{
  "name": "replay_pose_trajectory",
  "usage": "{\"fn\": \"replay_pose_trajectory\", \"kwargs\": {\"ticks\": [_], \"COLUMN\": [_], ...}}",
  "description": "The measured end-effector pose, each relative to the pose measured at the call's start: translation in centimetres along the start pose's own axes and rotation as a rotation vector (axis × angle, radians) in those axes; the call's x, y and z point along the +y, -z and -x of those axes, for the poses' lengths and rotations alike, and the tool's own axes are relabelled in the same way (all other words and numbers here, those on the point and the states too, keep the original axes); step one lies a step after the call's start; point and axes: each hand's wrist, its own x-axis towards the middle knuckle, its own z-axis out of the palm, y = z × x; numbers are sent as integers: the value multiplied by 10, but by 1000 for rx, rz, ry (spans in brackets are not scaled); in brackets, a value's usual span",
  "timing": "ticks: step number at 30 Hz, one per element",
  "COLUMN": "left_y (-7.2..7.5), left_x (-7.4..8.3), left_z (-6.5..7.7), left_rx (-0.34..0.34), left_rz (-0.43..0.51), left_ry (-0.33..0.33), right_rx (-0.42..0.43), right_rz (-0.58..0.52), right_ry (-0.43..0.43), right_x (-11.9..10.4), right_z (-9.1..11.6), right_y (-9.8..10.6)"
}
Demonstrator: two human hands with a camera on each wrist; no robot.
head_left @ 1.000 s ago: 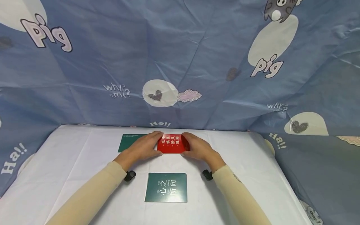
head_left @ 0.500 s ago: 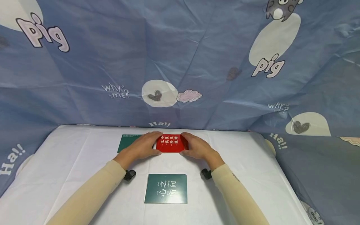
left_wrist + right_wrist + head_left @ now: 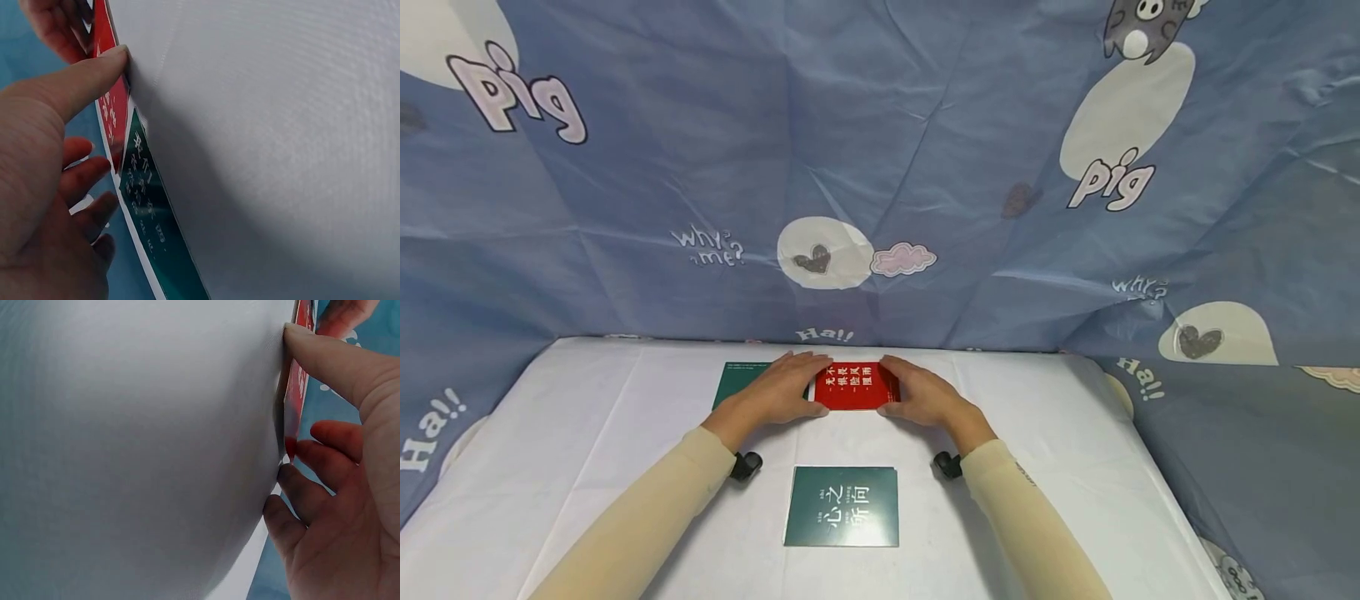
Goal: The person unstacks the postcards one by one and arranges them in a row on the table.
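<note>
A red card (image 3: 853, 387) with pale Chinese characters lies near the back of the white table, between both hands. My left hand (image 3: 778, 392) holds its left end, thumb on the near edge and fingers toward the far edge. My right hand (image 3: 928, 396) holds the right end in the same way. In the left wrist view, the left thumb (image 3: 94, 78) touches the red card's edge; in the right wrist view, the right thumb (image 3: 331, 359) does so too. Partly hidden behind the left hand, a dark green card (image 3: 156, 225) with white writing adjoins the red one.
Closer to the body lies a dark green card (image 3: 841, 507) with large white characters, apparently stacked on another. The white tabletop (image 3: 1022, 467) ends at a blue printed cloth (image 3: 925, 167) that rises behind it and at the sides.
The red card and both hands have shifted very slightly left. The grip at both ends looks the same, and the near green card has stayed in place.
</note>
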Motion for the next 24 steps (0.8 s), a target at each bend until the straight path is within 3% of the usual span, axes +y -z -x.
{"fn": "replay_pose_trajectory", "kwargs": {"ticks": [24], "left_y": [-2], "left_x": [2], "left_z": [5], "left_rx": [44], "left_rz": [-3], "left_ry": [13], "right_rx": [18], "right_rz": [-71], "right_ry": [-15], "right_x": [2], "right_z": [2], "right_y": [-5]}}
